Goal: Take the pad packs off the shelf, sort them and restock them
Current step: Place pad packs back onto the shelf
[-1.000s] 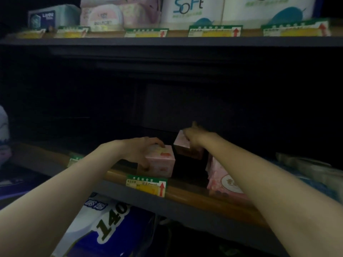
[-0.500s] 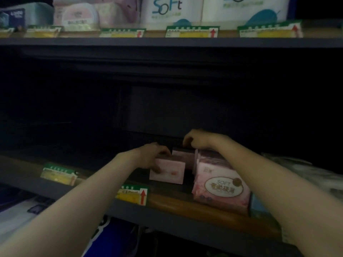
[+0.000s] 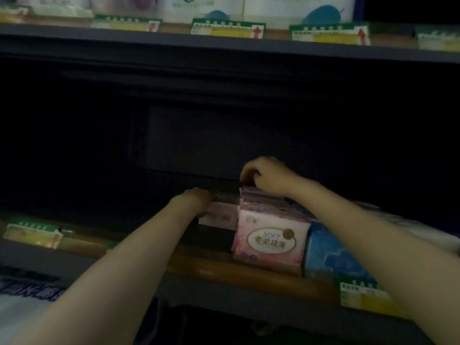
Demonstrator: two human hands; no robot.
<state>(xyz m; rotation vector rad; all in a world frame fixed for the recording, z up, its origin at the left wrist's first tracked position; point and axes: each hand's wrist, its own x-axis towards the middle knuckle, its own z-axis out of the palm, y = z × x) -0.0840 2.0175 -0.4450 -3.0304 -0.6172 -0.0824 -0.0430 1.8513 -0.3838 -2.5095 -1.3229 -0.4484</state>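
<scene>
**Dim shelf bay, both hands at the pad packs**

Dark store shelving fills the view; the back of the middle shelf (image 3: 224, 265) is nearly black and nothing can be made out there. Left hand (image 3: 194, 202) rests on the top of a small pale pink pack (image 3: 219, 216), fingers curled over its far edge; how firmly it grips, I cannot tell. Right hand (image 3: 266, 178) is bent over the rear of a row of pink pad packs (image 3: 271, 240), fingertips tucked down behind them and hidden. The front pack reads "SOFT". A blue pack (image 3: 328, 257) stands touching the row on its right, partly covered by the right forearm. Price tags (image 3: 227, 29) line the upper shelf edge, print blurred. Goods above are cut off by the frame.
</scene>
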